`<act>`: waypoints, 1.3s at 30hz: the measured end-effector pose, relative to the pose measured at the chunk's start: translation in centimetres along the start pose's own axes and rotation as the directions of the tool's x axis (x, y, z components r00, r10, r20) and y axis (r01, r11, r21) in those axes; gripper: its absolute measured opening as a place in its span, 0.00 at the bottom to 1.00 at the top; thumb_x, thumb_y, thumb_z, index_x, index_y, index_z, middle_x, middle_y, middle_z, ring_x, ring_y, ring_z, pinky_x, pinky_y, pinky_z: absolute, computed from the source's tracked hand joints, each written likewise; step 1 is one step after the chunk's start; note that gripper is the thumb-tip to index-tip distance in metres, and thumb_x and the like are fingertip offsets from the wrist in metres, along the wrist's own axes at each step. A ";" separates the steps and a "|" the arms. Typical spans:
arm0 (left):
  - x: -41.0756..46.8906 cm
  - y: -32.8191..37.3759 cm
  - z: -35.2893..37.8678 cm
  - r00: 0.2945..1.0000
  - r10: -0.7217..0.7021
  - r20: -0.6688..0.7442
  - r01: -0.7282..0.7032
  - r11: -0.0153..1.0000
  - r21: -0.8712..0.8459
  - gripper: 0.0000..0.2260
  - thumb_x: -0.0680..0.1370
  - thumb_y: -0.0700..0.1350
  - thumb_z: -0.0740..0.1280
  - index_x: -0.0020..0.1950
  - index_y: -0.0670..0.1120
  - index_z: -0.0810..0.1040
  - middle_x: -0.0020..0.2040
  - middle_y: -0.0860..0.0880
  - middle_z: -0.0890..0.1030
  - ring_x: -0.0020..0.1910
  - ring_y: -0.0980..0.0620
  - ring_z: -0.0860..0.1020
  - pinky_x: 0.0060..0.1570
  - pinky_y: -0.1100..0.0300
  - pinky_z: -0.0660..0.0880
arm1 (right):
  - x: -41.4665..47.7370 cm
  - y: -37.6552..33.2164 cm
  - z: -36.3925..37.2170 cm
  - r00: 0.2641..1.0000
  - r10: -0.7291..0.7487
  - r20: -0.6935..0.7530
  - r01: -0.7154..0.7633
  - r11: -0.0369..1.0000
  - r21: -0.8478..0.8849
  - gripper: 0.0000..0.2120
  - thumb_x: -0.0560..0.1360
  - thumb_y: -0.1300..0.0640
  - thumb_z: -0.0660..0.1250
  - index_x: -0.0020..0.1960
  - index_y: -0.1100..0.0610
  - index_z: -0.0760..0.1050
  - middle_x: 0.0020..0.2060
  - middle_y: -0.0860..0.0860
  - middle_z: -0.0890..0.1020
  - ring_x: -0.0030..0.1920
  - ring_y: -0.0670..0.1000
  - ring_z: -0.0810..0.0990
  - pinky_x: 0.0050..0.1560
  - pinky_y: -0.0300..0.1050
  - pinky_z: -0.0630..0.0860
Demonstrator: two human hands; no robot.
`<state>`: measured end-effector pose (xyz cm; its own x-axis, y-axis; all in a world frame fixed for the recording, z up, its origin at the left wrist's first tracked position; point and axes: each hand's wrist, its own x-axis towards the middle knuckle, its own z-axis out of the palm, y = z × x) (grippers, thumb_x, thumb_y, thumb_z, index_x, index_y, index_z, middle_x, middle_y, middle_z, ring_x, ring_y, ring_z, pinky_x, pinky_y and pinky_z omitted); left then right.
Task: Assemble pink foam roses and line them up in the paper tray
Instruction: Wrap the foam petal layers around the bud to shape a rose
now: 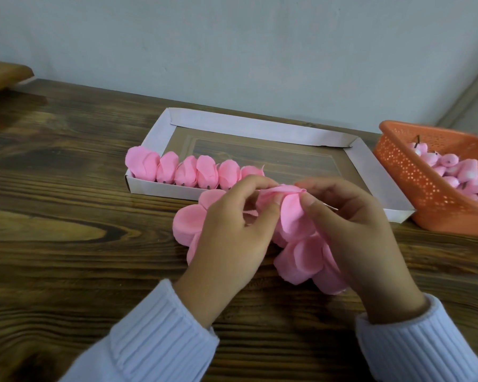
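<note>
While both hands work just in front of the paper tray [260, 126], the left hand [232, 230] and the right hand [353, 230] pinch the same pink foam petal piece [290, 216] between them; each grip is closed on this piece with the thumb and the fingertips. Six finished roses [188, 172] stand in one row along the near wall of the tray, from its left end, each touching the next. The left hand's fingers partly hide the sixth rose, and both hands cover a part of the tray's near wall. More pink petal stacks [188, 224] lie on the dark wooden worktop [66, 216], under and beside the hands. An orange perforated basket [414, 175] stands just beside the right end of the tray and holds many pink buds [453, 172], some with a short dark stem. Both wrists wear pale ribbed sleeves [160, 334]. A brown wooden board [3, 75] shows at the far left edge.
</note>
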<state>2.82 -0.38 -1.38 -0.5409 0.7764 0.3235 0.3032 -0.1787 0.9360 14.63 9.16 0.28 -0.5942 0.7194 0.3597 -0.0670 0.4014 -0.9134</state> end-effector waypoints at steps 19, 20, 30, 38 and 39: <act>-0.2 -0.5 0.2 0.991 0.133 -0.004 -0.133 0.990 0.046 0.12 0.76 0.40 0.71 0.59 0.48 0.83 0.45 0.55 0.85 0.42 0.62 0.82 0.42 0.68 0.78 | -0.1 0.0 0.0 0.991 0.127 -0.048 -0.123 0.989 0.083 0.05 0.76 0.60 0.66 0.47 0.56 0.81 0.40 0.47 0.85 0.39 0.42 0.82 0.37 0.33 0.76; -0.1 -0.5 0.1 0.994 0.105 -0.018 -0.105 0.995 0.003 0.11 0.76 0.41 0.71 0.57 0.49 0.83 0.44 0.55 0.85 0.42 0.63 0.82 0.42 0.69 0.77 | -0.1 0.0 0.0 0.991 0.125 -0.048 -0.121 0.989 0.084 0.05 0.76 0.59 0.66 0.48 0.55 0.81 0.42 0.47 0.85 0.41 0.42 0.82 0.39 0.33 0.77; 0.3 -0.6 -0.1 0.995 -0.083 -0.050 0.070 0.973 -0.222 0.08 0.77 0.43 0.70 0.54 0.51 0.84 0.43 0.50 0.86 0.46 0.49 0.84 0.52 0.45 0.81 | -0.4 -0.2 0.2 0.981 -0.172 0.090 0.180 0.979 -0.095 0.13 0.72 0.66 0.68 0.54 0.55 0.78 0.48 0.45 0.83 0.52 0.47 0.82 0.50 0.38 0.78; 0.1 -0.6 0.2 1.000 -0.022 0.011 0.024 0.982 -0.188 0.12 0.74 0.43 0.66 0.54 0.56 0.82 0.47 0.54 0.86 0.47 0.55 0.84 0.52 0.50 0.81 | -0.3 0.0 0.3 0.943 -0.331 -0.008 0.313 0.899 -0.306 0.18 0.72 0.69 0.69 0.50 0.46 0.78 0.47 0.42 0.82 0.51 0.43 0.81 0.51 0.36 0.76; 0.1 -0.6 0.2 1.000 -0.007 0.016 0.010 0.984 -0.175 0.12 0.75 0.42 0.66 0.54 0.57 0.81 0.47 0.54 0.86 0.46 0.55 0.84 0.51 0.51 0.81 | -0.3 -0.1 0.4 0.940 -0.340 -0.008 0.320 0.891 -0.321 0.18 0.72 0.68 0.69 0.50 0.45 0.77 0.47 0.42 0.82 0.51 0.43 0.81 0.51 0.37 0.77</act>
<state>2.77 -0.07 -1.99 -0.5306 0.7872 0.3143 0.1554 -0.2742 0.9490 14.54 8.69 0.19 -0.5298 0.5440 0.6506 0.0076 0.7701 -0.6378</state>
